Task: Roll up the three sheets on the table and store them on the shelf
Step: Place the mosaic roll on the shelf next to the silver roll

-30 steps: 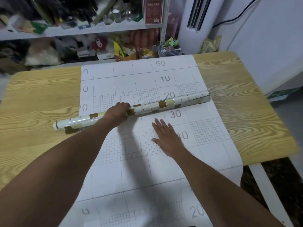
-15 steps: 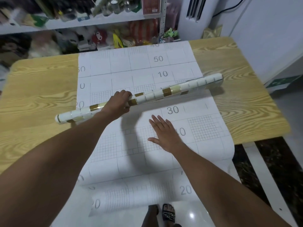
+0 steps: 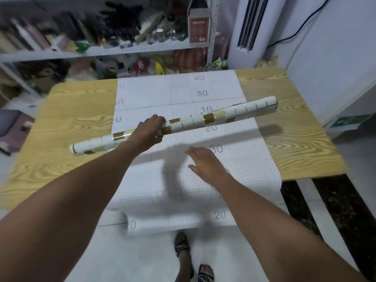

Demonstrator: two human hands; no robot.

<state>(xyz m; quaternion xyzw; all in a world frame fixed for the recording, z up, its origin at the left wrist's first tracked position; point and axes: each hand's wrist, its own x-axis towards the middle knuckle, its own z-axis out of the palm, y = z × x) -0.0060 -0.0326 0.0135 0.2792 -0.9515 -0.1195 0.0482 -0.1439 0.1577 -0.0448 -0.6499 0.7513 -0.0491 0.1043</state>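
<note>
A long rolled sheet with white and gold tile squares hangs tilted above the table, its right end higher. My left hand grips it near the middle, fingers curled over the top. Below it a white sheet printed with a grid and numbers lies flat on the wooden table and droops over the near edge, its end curling. My right hand hovers or rests flat over this sheet with fingers spread. The metal shelf stands behind the table.
The shelf is packed with boxes, bottles, toys and bags on both levels. A white air conditioner column stands at the back right. A dark stool is at the left. My sandalled feet are on the floor below.
My left hand has lifted the tiled roll off the flat sheet and carried it away from me toward the shelf. The right hand stayed on the sheet. My view has pulled back.
</note>
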